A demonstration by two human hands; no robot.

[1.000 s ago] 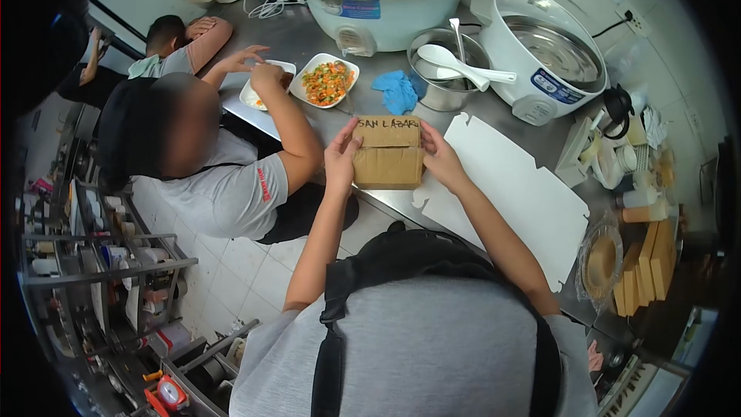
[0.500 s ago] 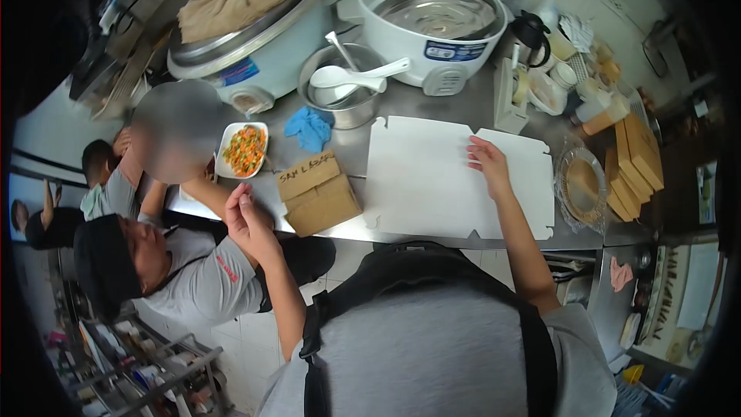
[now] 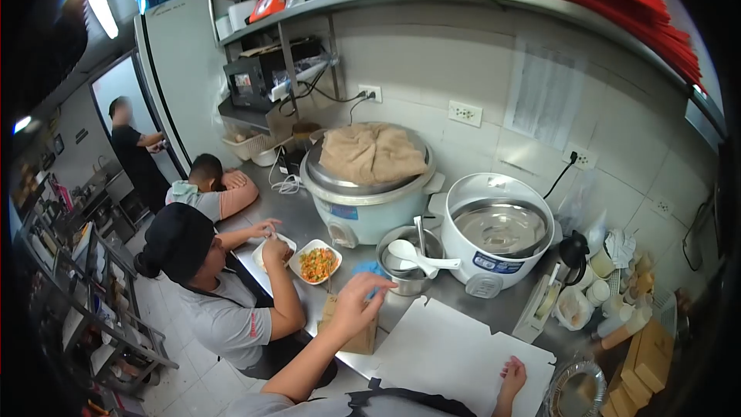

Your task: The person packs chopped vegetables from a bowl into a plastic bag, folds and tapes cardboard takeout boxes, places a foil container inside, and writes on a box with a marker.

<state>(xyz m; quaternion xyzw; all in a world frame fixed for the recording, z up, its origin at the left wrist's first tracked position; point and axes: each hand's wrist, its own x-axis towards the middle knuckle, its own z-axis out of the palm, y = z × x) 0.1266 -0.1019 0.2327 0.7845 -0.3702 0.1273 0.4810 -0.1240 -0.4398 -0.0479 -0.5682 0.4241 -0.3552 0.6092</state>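
My left hand [image 3: 361, 307] is raised above the brown cardboard box [image 3: 360, 338], fingers stretched out toward the right and nothing in them. Behind its fingertips, partly covered, lies a blue cloth [image 3: 369, 268]. A steel pot [image 3: 410, 284] with white ladles [image 3: 423, 258] stands just beyond. My right hand [image 3: 512, 375] hovers over or rests on the flat white cardboard sheet [image 3: 440, 346]; I cannot tell if it touches. Its fingers are loosely bent and apart, holding nothing visible.
Two rice cookers [image 3: 343, 211] [image 3: 494, 262] stand along the wall, one topped by a brown cloth [image 3: 372, 153]. A co-worker [image 3: 224, 293] sits at left by a bowl of diced vegetables [image 3: 316, 262]. Brown boxes [image 3: 647, 355] and a foil tray [image 3: 575, 390] are at right.
The view has tilted up and turned left, bringing the shelf and wall in. My left hand has moved from beside the co-worker to above the cardboard box. My right hand stays over the sheet.
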